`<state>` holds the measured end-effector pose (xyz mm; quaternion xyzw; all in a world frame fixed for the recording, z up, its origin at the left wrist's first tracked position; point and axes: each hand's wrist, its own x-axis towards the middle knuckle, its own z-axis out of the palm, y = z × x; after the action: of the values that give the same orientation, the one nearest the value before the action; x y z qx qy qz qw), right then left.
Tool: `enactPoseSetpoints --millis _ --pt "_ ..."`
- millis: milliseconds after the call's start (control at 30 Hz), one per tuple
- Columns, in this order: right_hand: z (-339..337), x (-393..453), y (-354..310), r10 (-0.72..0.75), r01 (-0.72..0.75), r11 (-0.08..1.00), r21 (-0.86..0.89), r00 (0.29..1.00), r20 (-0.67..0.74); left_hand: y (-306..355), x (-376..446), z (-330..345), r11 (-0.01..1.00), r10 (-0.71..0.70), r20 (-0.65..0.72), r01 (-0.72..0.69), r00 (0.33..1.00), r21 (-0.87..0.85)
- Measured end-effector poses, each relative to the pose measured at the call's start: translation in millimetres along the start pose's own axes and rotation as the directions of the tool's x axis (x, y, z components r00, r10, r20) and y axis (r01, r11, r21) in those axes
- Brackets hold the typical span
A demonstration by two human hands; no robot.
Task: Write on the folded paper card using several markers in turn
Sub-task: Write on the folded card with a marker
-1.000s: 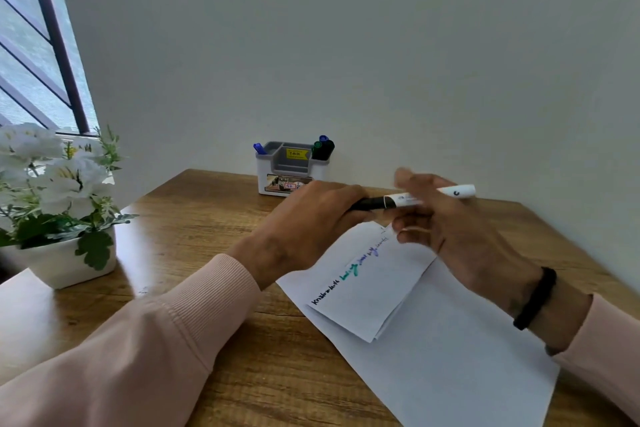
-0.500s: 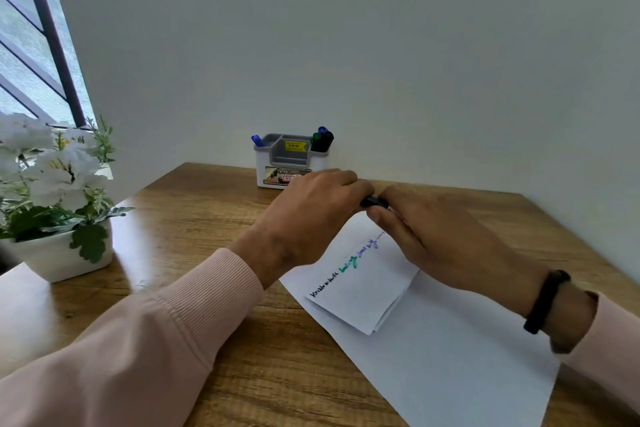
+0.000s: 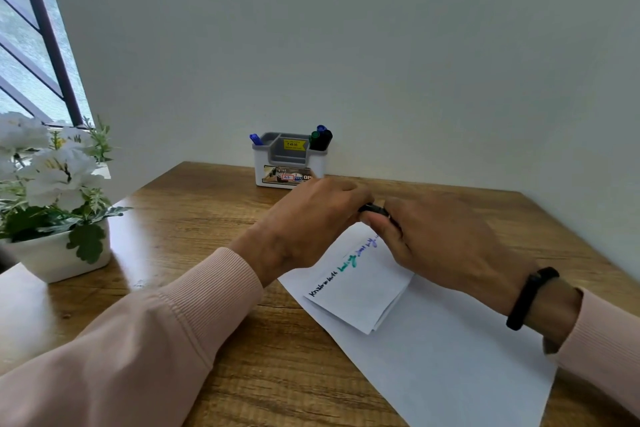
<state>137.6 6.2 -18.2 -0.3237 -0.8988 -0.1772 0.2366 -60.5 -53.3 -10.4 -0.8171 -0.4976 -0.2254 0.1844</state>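
Note:
A folded white paper card (image 3: 363, 291) lies on a larger white sheet (image 3: 450, 367) on the wooden desk. A line of writing in black, green and purple runs along the card's upper left edge. Above the card's far corner my left hand (image 3: 311, 222) and my right hand (image 3: 440, 246) meet and both grip a marker (image 3: 372, 208). Only a short black piece of the marker shows between the fingers. The rest is hidden inside my right hand.
A white and grey pen holder (image 3: 289, 161) stands at the back by the wall, with a blue marker at its left and dark markers at its right. A white pot of white flowers (image 3: 55, 204) sits at the desk's left edge under a window.
The marker's white barrel, held out to the right a second ago, has vanished inside my right hand. My right hand has closed up against my left above the card.

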Motion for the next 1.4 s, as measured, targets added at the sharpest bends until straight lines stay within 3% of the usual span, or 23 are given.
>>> enactPoseSetpoints --millis 200,367,433,500,600,733,1000,1300,1400 --pt "-7.9 -0.9 -11.0 0.032 -0.034 0.999 -0.041 0.998 -0.052 0.3 1.2 1.4 0.999 -0.029 0.023 0.029 0.999 -0.022" --pt "-7.6 1.0 -8.5 0.04 -0.04 0.998 -0.046 0.999 0.003 -0.7 -1.1 0.1 1.0 -0.007 0.018 0.007 1.0 -0.006" --pt "-12.0 2.6 -0.1 -0.027 0.027 1.0 -0.002 0.997 0.067 -1.6 -0.9 -3.3 0.998 0.021 0.068 -0.018 0.997 -0.054" --pt "-22.3 5.1 8.1 -0.135 0.113 0.988 0.107 0.966 0.221 -0.6 -1.0 -5.7 0.996 0.051 0.144 -0.038 0.988 -0.086" --pt "-37.4 3.2 15.0 -0.247 0.164 0.954 0.253 0.905 0.346 2.0 0.1 -6.7 0.998 0.057 0.183 -0.061 0.982 0.018" --pt "-47.7 3.0 19.2 -0.224 0.131 0.961 0.244 0.887 0.405 -1.4 -1.5 -10.6 0.995 0.041 0.155 -0.055 0.987 0.087" --pt "-36.9 1.5 21.5 -0.133 0.067 0.932 0.355 0.977 0.164 -0.1 -1.5 -11.5 0.998 0.024 0.116 -0.018 0.993 -0.052" --pt "-26.3 1.8 25.6 -0.223 0.22 0.954 0.203 0.975 -0.01 -2.6 -2.4 -3.8 0.989 0.068 0.093 -0.055 0.993 -0.138" --pt "-22.7 -0.7 32.4 -0.204 0.21 0.963 0.169 0.978 -0.052 -1.9 -3.3 -1.0 0.965 0.019 0.096 0.006 0.995 -0.263"
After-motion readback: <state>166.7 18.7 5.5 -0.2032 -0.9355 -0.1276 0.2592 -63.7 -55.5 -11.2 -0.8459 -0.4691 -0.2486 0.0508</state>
